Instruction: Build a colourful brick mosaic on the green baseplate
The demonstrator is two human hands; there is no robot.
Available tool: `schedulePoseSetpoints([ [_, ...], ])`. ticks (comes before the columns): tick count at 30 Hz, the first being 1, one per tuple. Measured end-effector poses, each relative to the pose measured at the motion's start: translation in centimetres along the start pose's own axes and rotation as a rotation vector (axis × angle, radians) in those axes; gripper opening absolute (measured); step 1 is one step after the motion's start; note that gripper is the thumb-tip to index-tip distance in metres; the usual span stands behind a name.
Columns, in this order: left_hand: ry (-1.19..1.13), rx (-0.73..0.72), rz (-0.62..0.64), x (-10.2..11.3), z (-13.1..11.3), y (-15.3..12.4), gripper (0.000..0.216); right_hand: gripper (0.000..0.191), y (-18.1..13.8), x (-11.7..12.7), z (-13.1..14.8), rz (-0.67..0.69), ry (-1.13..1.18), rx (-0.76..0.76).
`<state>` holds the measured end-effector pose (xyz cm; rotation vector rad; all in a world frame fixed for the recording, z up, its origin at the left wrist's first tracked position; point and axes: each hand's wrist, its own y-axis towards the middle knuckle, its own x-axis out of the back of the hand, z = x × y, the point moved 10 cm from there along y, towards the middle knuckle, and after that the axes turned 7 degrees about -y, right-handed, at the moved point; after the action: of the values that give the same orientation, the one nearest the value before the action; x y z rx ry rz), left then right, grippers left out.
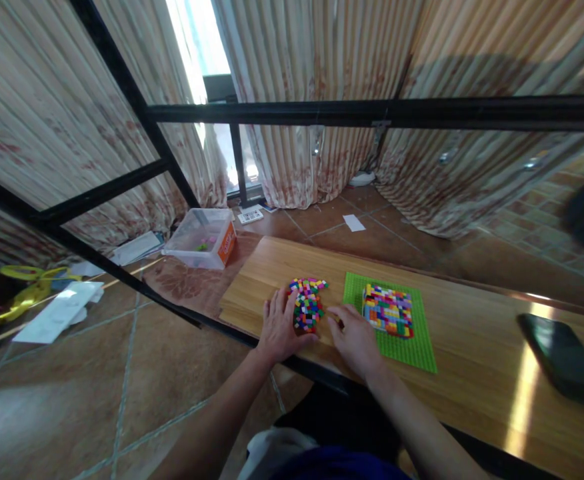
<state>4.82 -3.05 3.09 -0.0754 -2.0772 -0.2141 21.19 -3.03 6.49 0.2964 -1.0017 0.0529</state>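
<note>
A pile of small, many-coloured building bricks (309, 308) lies loose on the wooden table. My left hand (278, 328) rests at the left side of this pile, fingers spread and touching its edge. Right of the pile, my right hand (355, 339) has its fingers curled in a pinch around a small yellowish building brick (341, 324), mostly hidden by them. Just beyond that hand lies a green studded baseplate (425, 347). On it stands a block of built-up bricks (389, 310) in many colours, roughly rectangular.
A dark phone (565, 353) lies on the wooden table (477, 333) at the right. Beyond the table's left end, a clear plastic box (197, 257) with a few pieces stands low down. Black metal bars (282, 113) cross in front of the curtains (317, 67).
</note>
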Motion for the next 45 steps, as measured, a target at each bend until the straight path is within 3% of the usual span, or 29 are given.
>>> schedulePoseSetpoints([
  [8, 0.047, -0.016, -0.02, -0.2, -0.4, 1.8, 0.111, 0.027, 1.3, -3.7, -0.4, 0.093, -0.158, -0.108],
  [24, 0.009, -0.042, -0.016, -0.3, -1.1, 3.1, 0.107, 0.027, 1.0, -3.5, -1.8, 0.034, -0.132, -0.213],
  [30, -0.248, -0.013, -0.155, 0.9, 1.0, 3.2, 0.065, 0.026, 0.5, -2.8, -0.4, -0.019, -0.085, -0.147],
  [35, -0.345, 0.015, -0.226, 2.0, 3.2, 6.1, 0.055, 0.045, -0.2, -3.1, 1.1, -0.01, -0.1, -0.081],
  [40, -0.308, -0.159, -0.035, 1.1, 1.2, 10.0, 0.044, 0.043, 0.2, -3.6, 0.8, -0.009, -0.107, -0.041],
  [45, -0.374, -0.356, 0.078, -0.2, -2.0, 10.1, 0.039, 0.033, 1.1, -3.3, -0.7, -0.011, -0.025, -0.044],
])
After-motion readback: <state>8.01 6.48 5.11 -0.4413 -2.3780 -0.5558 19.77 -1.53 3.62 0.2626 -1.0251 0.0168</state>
